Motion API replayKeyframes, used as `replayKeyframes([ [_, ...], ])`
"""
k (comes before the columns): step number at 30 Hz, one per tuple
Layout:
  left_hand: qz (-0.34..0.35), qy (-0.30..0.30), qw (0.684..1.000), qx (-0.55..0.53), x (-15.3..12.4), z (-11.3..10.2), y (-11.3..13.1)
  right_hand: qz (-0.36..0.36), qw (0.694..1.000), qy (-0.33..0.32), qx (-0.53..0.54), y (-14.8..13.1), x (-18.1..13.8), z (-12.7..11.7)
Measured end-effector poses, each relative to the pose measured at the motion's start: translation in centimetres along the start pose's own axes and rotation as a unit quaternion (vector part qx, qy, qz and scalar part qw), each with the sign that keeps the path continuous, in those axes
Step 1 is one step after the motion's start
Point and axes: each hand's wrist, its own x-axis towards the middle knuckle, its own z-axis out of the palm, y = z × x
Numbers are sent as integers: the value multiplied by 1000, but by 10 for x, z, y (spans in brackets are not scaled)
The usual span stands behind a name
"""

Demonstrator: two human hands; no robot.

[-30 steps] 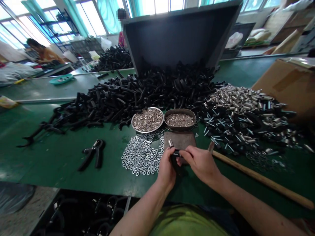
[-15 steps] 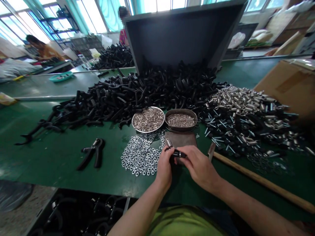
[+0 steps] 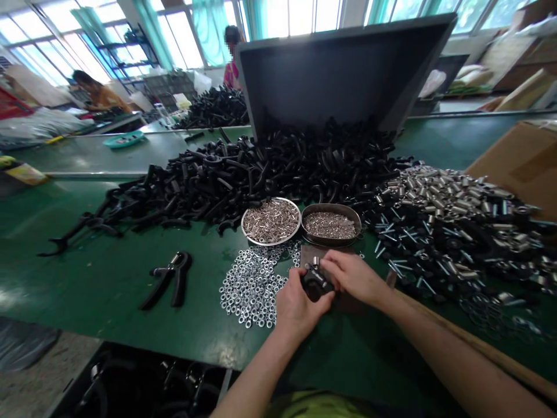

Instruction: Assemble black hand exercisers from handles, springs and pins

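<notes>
Black plastic assembly [image 3: 317,284], with a small shiny metal piece [image 3: 316,263] at its top, is held between both hands above the green table [image 3: 200,331]. I see the left hand [image 3: 297,303] curled around its left and near sides, and the right hand [image 3: 350,277] grasping its upper right side with the fingertips. Just behind lies a brown metal plate [image 3: 310,253], partly hidden; I cannot tell whether the assembly touches it. Loose nuts [image 3: 249,287] spread to the left, and farther left rests a V-shaped hand grip [image 3: 179,284]. Beyond the plate, a round dish [image 3: 261,242] of pins stands beside an oval tin [image 3: 333,241].
</notes>
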Motion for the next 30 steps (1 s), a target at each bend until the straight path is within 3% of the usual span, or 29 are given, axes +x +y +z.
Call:
replayKeyframes([
  [3, 92, -20, 989, 110, 4, -3, -3, -111, 973, 95, -177, -14, 49, -5],
  [6, 165, -22, 971, 172, 3, -2, -2, -117, 959, 138, -220, -27, 98, 9],
  [10, 177, -13, 966, 188, -1, 3, -1, -103, 948, 165, -252, -30, 136, 29],
  [21, 181, 0, 968, 175, 5, 10, -6, -106, 953, 139, -248, -27, 146, 29],
  [30, 192, -2, 968, 164, 7, 10, -8, -109, 968, 172, -146, -30, 141, 28],
])
